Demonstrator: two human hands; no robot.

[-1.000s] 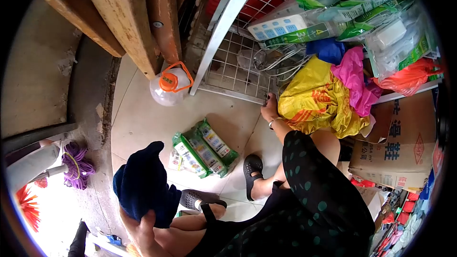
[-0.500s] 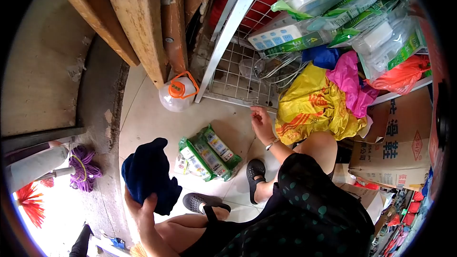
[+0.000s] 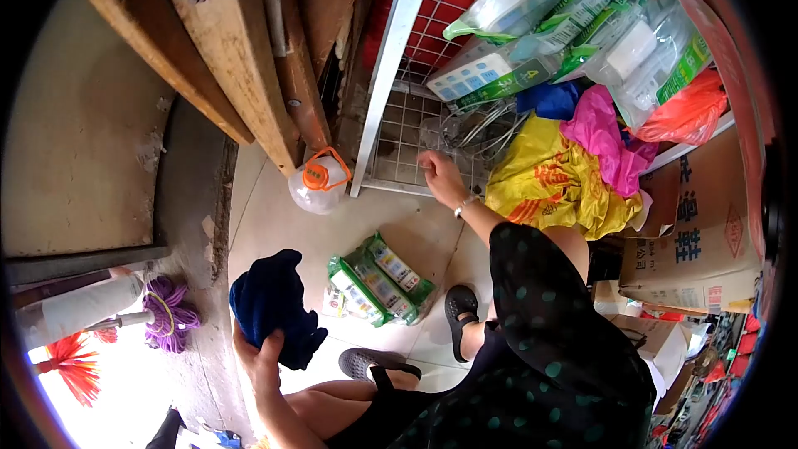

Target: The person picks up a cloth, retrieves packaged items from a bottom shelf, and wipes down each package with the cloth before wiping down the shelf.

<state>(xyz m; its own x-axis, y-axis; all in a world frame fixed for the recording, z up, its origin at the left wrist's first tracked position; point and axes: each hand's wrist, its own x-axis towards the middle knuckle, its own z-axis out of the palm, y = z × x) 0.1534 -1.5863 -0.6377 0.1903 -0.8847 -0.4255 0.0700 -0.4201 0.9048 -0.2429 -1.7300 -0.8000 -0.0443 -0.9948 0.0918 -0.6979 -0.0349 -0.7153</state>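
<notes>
A bunched dark blue cloth (image 3: pixel 276 303) is gripped in my left hand (image 3: pixel 264 359), the thumb pressed over its lower edge. My right hand (image 3: pixel 443 179) is out in front of the white wire rack (image 3: pixel 397 137), at its lower shelf. Its fingers are curled in, and what they may hold is hidden. Just right of that hand lies a crumpled yellow plastic bag (image 3: pixel 540 170) with red print. On the tiled floor between my hands is a green-and-white pack of wipes (image 3: pixel 381 281), several packets in clear wrap.
A clear jug (image 3: pixel 317 187) with an orange cap stands by wooden beams (image 3: pixel 237 58). Packaged power strips (image 3: pixel 490 66) and a pink bag (image 3: pixel 605 137) fill the rack. Cardboard boxes (image 3: pixel 702 233) are at right. Purple rope (image 3: pixel 170 313) hangs at left.
My right hand has moved forward from the rack's front edge to over its lower shelf. The view has shifted slightly. The blue cloth stays in my left hand.
</notes>
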